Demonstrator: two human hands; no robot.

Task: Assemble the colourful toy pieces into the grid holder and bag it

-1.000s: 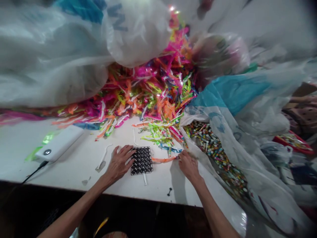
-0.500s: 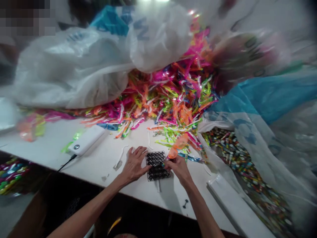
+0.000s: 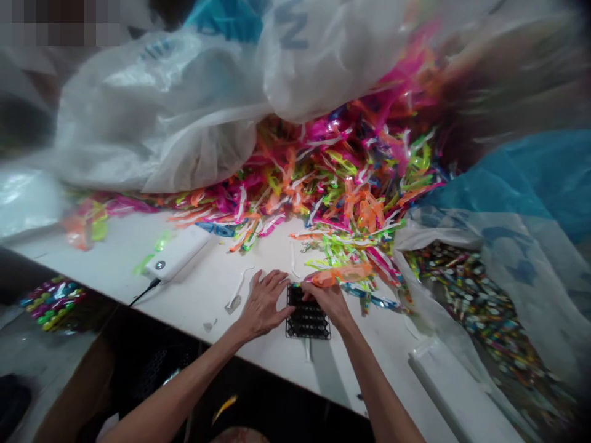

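A small black grid rack (image 3: 308, 323) lies on the white table near its front edge. My left hand (image 3: 266, 307) rests at the rack's left side, fingers spread, thumb touching its edge. Over the rack's upper right part is my right hand (image 3: 325, 301), fingers pinched round an orange translucent plastic piece (image 3: 344, 274) that points right. The fingertips of my right hand are partly hidden. Behind both hands spreads a large heap of bright plastic pieces (image 3: 323, 178), pink, orange, green and blue with white strips.
A white power bank (image 3: 180, 252) with a black cable lies at left. Large translucent bags (image 3: 161, 111) cover the back. At right are a bag of small colourful parts (image 3: 480, 307) and a long white box (image 3: 457, 387).
My right hand has moved from the rack's right side to its upper part, and the orange piece has tilted flatter. The whole view has shifted, moving the scene rightward.
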